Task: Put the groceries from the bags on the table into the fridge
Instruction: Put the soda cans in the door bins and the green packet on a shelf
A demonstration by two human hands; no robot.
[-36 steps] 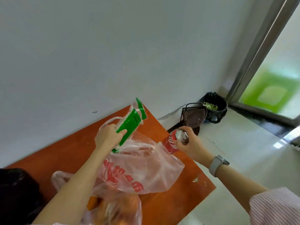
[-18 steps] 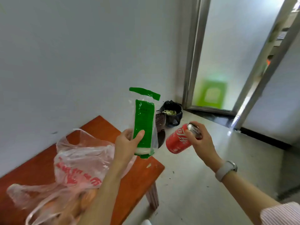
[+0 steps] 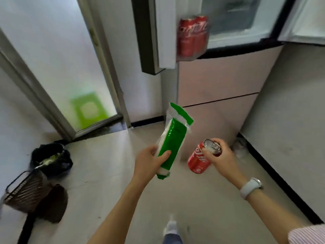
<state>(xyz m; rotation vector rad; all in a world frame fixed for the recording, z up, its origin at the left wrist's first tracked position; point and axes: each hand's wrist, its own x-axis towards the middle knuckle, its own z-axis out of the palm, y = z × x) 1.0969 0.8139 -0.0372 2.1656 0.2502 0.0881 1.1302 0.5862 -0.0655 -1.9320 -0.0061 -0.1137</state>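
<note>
Groceries in both hands, open fridge [image 3: 228, 81] ahead
Left hand [image 3: 149, 162] grips long green-and-clear plastic packet [image 3: 173, 140]; right hand [image 3: 220, 155] holds tilted red soda can [image 3: 199, 161] by its top.

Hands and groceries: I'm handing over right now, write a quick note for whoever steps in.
Left hand grips the green packet near its lower end.
Right hand holds a red cola can by its top, tilted.
Fridge is straight ahead with its upper door open; red cans already sit in the door shelf.
Done: both items are picked up and carried near the fridge.
Left: place the packet and the can inside. The table and bags are out of view, so check them for more.
</note>
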